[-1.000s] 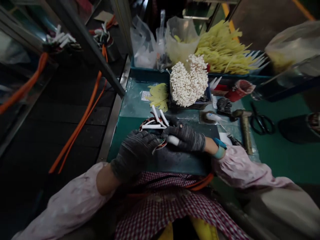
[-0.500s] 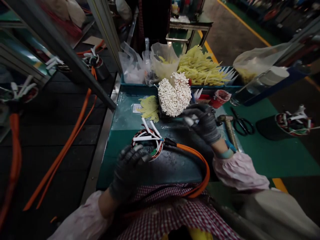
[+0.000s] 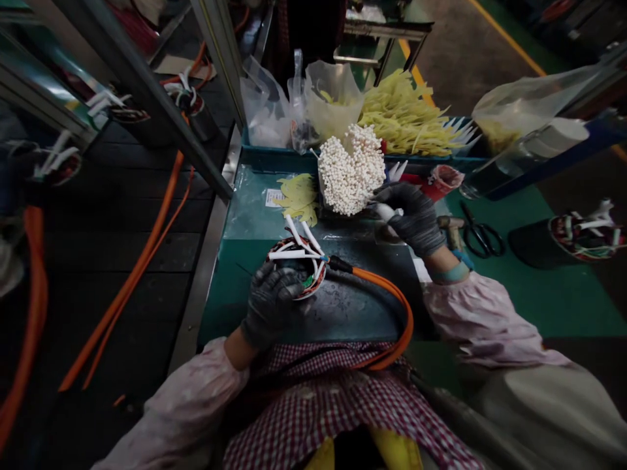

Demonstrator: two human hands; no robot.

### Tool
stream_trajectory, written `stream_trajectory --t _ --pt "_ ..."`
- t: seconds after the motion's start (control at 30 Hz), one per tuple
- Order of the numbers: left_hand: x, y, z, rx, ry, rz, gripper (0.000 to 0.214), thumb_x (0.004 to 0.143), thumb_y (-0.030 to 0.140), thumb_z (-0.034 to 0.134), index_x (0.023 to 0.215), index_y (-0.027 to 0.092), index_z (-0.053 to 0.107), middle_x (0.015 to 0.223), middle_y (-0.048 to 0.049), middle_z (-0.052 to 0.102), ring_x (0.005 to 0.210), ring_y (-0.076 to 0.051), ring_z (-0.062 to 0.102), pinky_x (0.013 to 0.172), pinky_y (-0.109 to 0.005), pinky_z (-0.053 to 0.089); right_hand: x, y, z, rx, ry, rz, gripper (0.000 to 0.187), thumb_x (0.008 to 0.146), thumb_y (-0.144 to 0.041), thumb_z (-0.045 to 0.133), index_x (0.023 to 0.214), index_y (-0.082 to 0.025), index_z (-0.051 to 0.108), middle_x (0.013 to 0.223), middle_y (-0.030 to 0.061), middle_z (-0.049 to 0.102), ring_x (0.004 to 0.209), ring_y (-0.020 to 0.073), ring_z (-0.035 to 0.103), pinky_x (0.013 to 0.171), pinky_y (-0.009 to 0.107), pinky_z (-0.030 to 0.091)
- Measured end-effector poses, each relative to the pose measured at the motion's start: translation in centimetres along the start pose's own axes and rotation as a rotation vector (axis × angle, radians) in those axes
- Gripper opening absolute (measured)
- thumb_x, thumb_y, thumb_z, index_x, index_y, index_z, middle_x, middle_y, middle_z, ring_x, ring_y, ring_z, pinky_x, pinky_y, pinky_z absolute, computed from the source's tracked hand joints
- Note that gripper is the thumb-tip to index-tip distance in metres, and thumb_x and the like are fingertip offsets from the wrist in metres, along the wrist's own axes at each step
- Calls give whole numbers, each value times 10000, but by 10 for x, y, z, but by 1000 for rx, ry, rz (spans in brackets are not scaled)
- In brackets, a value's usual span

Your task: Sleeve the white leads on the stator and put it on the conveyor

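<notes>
A round wound coil (image 3: 300, 260) with white sleeved leads lies on the dark mat (image 3: 343, 313), and an orange cable (image 3: 392, 307) curves from it toward my lap. My left hand (image 3: 272, 300), in a dark glove, grips the coil's near edge. My right hand (image 3: 414, 219), also gloved, is raised beside a bundle of white tubes (image 3: 351, 170) and holds a white-handled tool (image 3: 389, 211).
Yellow strips (image 3: 406, 121) and plastic bags (image 3: 274, 104) fill a blue tray at the back. A hammer (image 3: 449, 225), scissors (image 3: 480, 235) and a red cup (image 3: 443, 179) lie to the right. Another coil (image 3: 585, 232) sits far right. Orange cables (image 3: 142, 261) run along the conveyor at left.
My right hand left the coil, reached right toward the tools, and now holds the white-handled tool beside the white tubes. My left hand stayed on the coil. The view tilted up.
</notes>
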State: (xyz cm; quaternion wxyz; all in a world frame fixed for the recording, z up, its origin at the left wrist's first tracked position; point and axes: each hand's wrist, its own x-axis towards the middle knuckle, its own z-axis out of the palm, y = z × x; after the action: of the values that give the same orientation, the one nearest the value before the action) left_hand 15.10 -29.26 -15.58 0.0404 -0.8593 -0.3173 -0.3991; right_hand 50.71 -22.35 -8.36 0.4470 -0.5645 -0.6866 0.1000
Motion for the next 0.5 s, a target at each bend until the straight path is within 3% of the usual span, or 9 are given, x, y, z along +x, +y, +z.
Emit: stream_trajectory --t 0.07,0.13,0.2,0.27,0.3,0.33,0.43,0.5 --pt "1 2 -1 -17 -26 -26 336 950 349 849 1141 314 575 1009 30 806 1101 -243 805 1245 -509 513 -9 -31 -11 181 67 73 230 1037 -525 766 1018 -307 693 1076 62 838 1022 285 835 932 517 714" --pt "2 3 -2 -26 -64 -50 279 979 382 826 1107 327 584 1047 33 814 1143 -246 802 1261 -520 514 -23 -68 -22 322 231 73 180 1061 -470 789 1035 -327 682 1064 38 828 1005 257 854 872 458 723" --pt "3 2 -3 -42 -69 -55 246 995 404 807 1101 326 599 1089 25 821 1144 -241 800 1259 -519 522 -42 -100 -28 317 333 130 92 1095 -428 768 1088 -362 704 947 4 795 850 238 842 745 428 715" --pt "3 2 -5 -52 -65 -46 249 987 410 806 1127 320 620 1121 16 828 1144 -235 797 1274 -511 508 -63 -119 -22 315 55 181 64 1100 -416 751 1130 -371 717 935 3 811 767 254 837 674 442 714" --pt "2 1 -6 -48 -75 -47 256 980 405 809 1143 320 630 1125 15 830 1150 -235 795 1292 -508 489 -74 -123 -15 285 -20 154 56 1109 -418 725 1137 -371 717 908 3 812 736 262 830 664 457 717" --pt "1 1 -6 -38 -95 -50 263 974 402 814 1153 321 639 1122 17 832 1160 -237 793 1312 -513 463 -85 -124 -8 255 -52 135 60 1115 -420 703 1147 -370 716 902 8 822 731 274 833 669 474 724" --pt "-1 1 -8 -10 -166 -74 280 962 419 842 1143 328 649 1117 26 834 1203 -255 784 1369 -562 373 -114 -119 8 208 27 118 92 1133 -397 646 1154 -384 734 914 14 864 764 295 854 692 503 744" --pt "-3 2 -8 -34 -172 -86 307 951 431 858 1154 334 648 1126 38 838 1211 -260 781 1390 -588 328 -131 -115 4 254 -47 158 150 1135 -382 626 1173 -394 772 952 18 888 792 300 870 684 499 754"
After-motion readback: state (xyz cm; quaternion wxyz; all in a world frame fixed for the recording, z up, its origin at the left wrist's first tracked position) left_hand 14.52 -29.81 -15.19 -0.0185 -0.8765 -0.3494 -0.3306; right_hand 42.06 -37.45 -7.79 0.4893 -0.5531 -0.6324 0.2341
